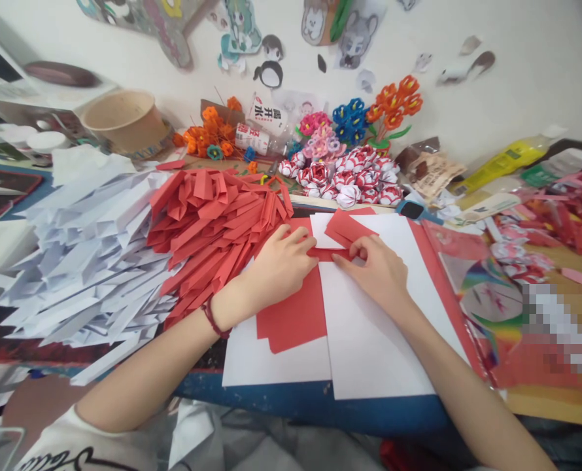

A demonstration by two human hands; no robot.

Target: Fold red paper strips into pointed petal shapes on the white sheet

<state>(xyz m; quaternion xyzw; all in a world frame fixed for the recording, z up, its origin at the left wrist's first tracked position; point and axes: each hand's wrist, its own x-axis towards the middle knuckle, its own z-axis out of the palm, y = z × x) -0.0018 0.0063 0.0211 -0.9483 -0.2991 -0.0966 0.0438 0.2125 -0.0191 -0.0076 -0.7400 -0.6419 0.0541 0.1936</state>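
Note:
Between my hands lies a narrow red paper strip (pixel 326 254), which looks folded. My left hand (pixel 287 259) has its fingers curled at the strip's left end, and a dark red cord circles that wrist. At the other end, my right hand (pixel 376 265) pinches the strip between thumb and fingers. Small red paper pieces (pixel 348 224) and a white paper piece (pixel 322 230) lie just beyond the fingers. Under the hands are larger red sheets (pixel 295 311) and white sheets (pixel 382 343). My fingertips partly cover the strip.
Heaps of folded white strips (pixel 95 255) and folded red strips (pixel 212 229) spread to the left. Red-and-white paper flowers (pixel 352 175) sit at the back, near a clear bottle (pixel 259 139). A yellow bottle (pixel 504 160) leans at right. The blue table edge (pixel 369 412) runs in front.

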